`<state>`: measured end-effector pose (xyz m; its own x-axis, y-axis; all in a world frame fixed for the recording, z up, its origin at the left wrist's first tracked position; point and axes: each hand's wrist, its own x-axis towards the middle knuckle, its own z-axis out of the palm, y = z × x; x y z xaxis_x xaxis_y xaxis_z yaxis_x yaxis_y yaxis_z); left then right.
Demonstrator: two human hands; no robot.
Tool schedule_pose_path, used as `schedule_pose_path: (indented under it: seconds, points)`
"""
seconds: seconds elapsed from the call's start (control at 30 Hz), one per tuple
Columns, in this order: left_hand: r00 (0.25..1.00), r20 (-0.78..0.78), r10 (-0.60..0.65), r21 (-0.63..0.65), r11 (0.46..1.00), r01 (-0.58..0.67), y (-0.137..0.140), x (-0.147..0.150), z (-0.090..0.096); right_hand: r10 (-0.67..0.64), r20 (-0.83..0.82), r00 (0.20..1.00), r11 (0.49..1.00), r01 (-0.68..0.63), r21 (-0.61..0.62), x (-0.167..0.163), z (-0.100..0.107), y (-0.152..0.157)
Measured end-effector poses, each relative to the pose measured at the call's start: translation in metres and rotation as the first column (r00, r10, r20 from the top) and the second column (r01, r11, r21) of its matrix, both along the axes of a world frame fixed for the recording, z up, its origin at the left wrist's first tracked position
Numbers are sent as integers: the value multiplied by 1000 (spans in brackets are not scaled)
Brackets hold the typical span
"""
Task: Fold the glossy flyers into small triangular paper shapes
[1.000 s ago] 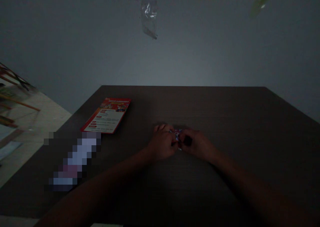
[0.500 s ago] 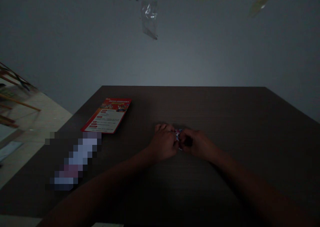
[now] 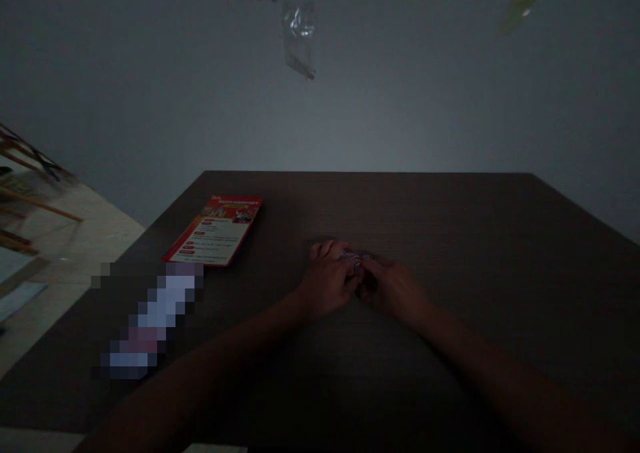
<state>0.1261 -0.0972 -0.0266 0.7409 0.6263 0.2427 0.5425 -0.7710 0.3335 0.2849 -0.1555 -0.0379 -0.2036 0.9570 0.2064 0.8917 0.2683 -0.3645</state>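
Note:
Both of my hands meet over the middle of the dark table (image 3: 400, 206). Between them is a small, shiny, patterned packet (image 3: 356, 260) with red, white and dark colours; its print is too small and dim to read. My left hand (image 3: 327, 276) has its fingers curled round the packet's left side. On the other side my right hand (image 3: 393, 286) pinches the packet between thumb and fingers. Most of the packet is covered by the fingers.
A red and white printed booklet or card (image 3: 215, 233) lies at the table's left. Nearer me is a long blurred-out object (image 3: 155, 320). Behind the table rises a grey wall (image 3: 425, 93) with a clear plastic bag (image 3: 299, 33) hanging on it. Wooden legs (image 3: 40, 203) stand at far left.
My fingers have drawn closer together round the packet, which looks more crumpled and less flat. The right hand has turned slightly toward the left. The other things have stayed put.

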Motion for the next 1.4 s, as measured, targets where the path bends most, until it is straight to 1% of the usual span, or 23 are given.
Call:
schedule_pose_path:
  seconds: [0.07,0.13,0.23,0.27,0.33,0.43,0.5,0.57,0.67,0.73,0.83,0.93,1.0,1.13,1.17,1.23,1.33,1.37,1.4]
  points:
    - [996,78,41,4,999,-41,1,-1,-1,-49,-22,999,999,49,4,0,0,0]
    - [976,187,109,-7,994,-110,2,-2,-1,-104,-59,993,994,105,8,1,1,1]
    - [936,303,179,-76,984,-163,2,-6,0,-160,-166,973,986,165,12,3,3,1]
    - [933,306,188,-108,981,-162,2,-7,0,-177,-211,961,983,184,15,4,4,1]
    - [954,248,170,-178,976,-128,2,-9,-1,-209,-295,932,974,227,28,5,5,1]
    - [991,127,38,-251,968,-5,0,-9,-3,-240,-377,895,961,274,38,6,5,1]
    - [994,110,-23,-248,967,49,-1,-7,-3,-250,-402,881,956,290,40,6,4,1]
    - [993,115,1,-229,973,26,-1,-4,-4,-250,-404,880,955,293,49,5,3,1]
    - [990,113,87,-236,970,-58,-1,0,-6,-241,-391,888,957,283,55,3,2,2]
    - [983,138,123,-262,961,-83,-1,2,-8,-243,-386,890,958,284,51,2,2,3]
    - [966,203,163,-328,940,-90,1,3,-10,-252,-385,888,956,291,46,0,2,3]
    - [943,250,221,-434,896,-95,2,3,-13,-260,-397,880,953,301,43,-2,4,3]
    - [923,291,251,-503,861,-76,2,3,-15,-267,-412,871,950,311,42,-4,5,2]
    - [857,429,286,-613,789,44,0,5,-18,-269,-450,852,944,325,51,-7,8,0]
    - [832,460,309,-646,760,75,-1,6,-18,-263,-467,844,945,322,49,-8,8,-1]
    - [779,505,371,-715,685,137,-2,8,-17,-255,-504,825,948,315,37,-8,8,-1]
    - [717,524,459,-790,577,208,-3,9,-14,-230,-552,801,952,302,43,-6,5,-1]
    - [702,527,480,-802,555,223,-3,9,-14,-212,-570,794,954,293,54,-5,4,0]
    - [691,528,494,-807,544,228,-2,9,-13,-191,-590,785,956,284,68,-4,3,0]
